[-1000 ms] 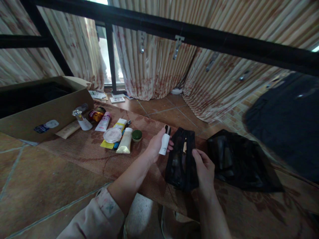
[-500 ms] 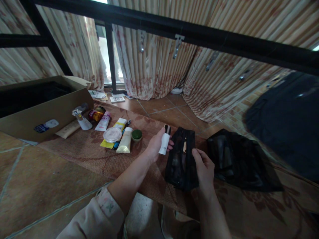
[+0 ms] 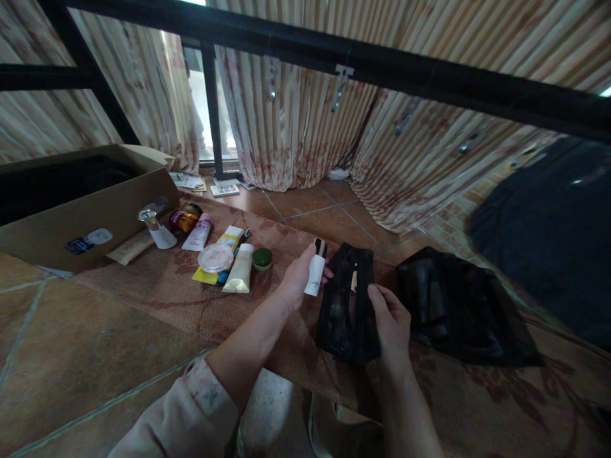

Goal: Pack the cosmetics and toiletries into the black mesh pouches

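A white cosmetic bottle with a dark, shiny cap is gripped in my left hand, its fingers reaching round behind it toward the pouch. My right hand pinches the right edge of a black zippered mesh pouch, which gapes along its opening. Items inside the pouch are too dark to name. Left of my hands lie a round green-lidded jar, a cream-gold tube, a clear round compact on a yellow packet, and a pink-and-white tube.
A cardboard box stands at the left, beside a clear-topped bottle and an orange-red jar. Another black mesh bag lies right of my right hand. A black metal bar crosses above, before striped curtains.
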Demonstrator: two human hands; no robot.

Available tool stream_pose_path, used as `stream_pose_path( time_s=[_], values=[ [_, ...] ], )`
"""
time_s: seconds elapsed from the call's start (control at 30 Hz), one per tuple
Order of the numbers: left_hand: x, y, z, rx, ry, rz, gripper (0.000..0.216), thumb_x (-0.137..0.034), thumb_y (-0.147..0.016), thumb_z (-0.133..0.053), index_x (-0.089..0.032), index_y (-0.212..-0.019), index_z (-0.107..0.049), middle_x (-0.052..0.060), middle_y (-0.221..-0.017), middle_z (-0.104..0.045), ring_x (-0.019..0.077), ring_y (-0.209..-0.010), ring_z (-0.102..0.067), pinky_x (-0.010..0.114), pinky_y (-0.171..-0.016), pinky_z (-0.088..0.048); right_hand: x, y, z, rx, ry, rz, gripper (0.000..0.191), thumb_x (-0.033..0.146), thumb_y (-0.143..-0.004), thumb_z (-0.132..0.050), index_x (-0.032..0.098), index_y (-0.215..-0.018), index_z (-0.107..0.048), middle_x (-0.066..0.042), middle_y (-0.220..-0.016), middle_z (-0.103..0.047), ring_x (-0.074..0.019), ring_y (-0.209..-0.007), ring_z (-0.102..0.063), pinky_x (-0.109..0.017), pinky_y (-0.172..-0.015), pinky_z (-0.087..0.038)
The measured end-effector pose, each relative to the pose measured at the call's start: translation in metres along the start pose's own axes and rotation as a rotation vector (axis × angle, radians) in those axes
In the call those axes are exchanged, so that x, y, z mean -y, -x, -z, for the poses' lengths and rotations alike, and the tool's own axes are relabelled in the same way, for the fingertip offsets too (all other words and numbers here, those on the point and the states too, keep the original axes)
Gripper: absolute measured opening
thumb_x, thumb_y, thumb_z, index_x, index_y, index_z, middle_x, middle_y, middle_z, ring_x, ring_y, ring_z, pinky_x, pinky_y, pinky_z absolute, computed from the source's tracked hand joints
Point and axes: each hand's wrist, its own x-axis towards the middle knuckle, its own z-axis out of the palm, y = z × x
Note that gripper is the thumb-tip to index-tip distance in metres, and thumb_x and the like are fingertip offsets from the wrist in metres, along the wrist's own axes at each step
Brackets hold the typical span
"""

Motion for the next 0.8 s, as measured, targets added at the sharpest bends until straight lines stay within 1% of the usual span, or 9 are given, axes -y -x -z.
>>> stream_pose_path(
  time_s=[0.2,0.37,0.6,0.8],
  values=[
    [0.0013,-0.0020,0.0003,-0.003,-0.004,-0.007,0.052,-0.060,-0.086,-0.045,-0.012,-0.075,-0.065,0.006,-0.058,-0.065,0.0110,-0.045,-0.055,0.021,-0.048,-0.042,0.0017,0.0011,-0.0014,0.004,-0.011,0.009,0.039,0.050,-0.067,-0.072,0.015,-0.083,-0.071,-0.002,-0.070,-0.066,-0.0138,-0.060,-0.056,-0.025,-0.056,-0.046],
    [0.0006,-0.0003,-0.0001,-0.015,-0.007,-0.015,0.051,-0.057,-0.088,-0.044,-0.012,-0.075,-0.066,0.007,-0.058,-0.066,0.0113,-0.046,-0.055,0.021,-0.049,-0.042,0.0033,0.0021,-0.0019,0.003,-0.020,-0.008,0.039,0.049,-0.067,-0.072,0.014,-0.083,-0.071,-0.001,-0.067,-0.064,-0.0125,-0.057,-0.054,-0.023,-0.053,-0.045],
    [0.0001,0.0007,-0.0005,-0.021,-0.006,-0.026,0.051,-0.057,-0.087,-0.045,-0.012,-0.074,-0.066,0.007,-0.058,-0.066,0.0114,-0.047,-0.055,0.021,-0.049,-0.042,0.0001,0.0003,0.0001,0.005,0.016,-0.001,0.039,0.050,-0.069,-0.071,0.015,-0.086,-0.071,-0.002,-0.071,-0.066,-0.0138,-0.061,-0.056,-0.024,-0.056,-0.045],
    [0.0012,-0.0014,0.0005,-0.013,0.002,-0.025,0.051,-0.057,-0.087,-0.045,-0.013,-0.074,-0.065,0.007,-0.057,-0.066,0.0116,-0.047,-0.055,0.021,-0.049,-0.042,0.0001,-0.0002,-0.0002,-0.010,0.017,-0.004,0.038,0.050,-0.067,-0.072,0.015,-0.083,-0.071,-0.001,-0.072,-0.066,-0.0138,-0.064,-0.056,-0.024,-0.058,-0.045]
  ],
)
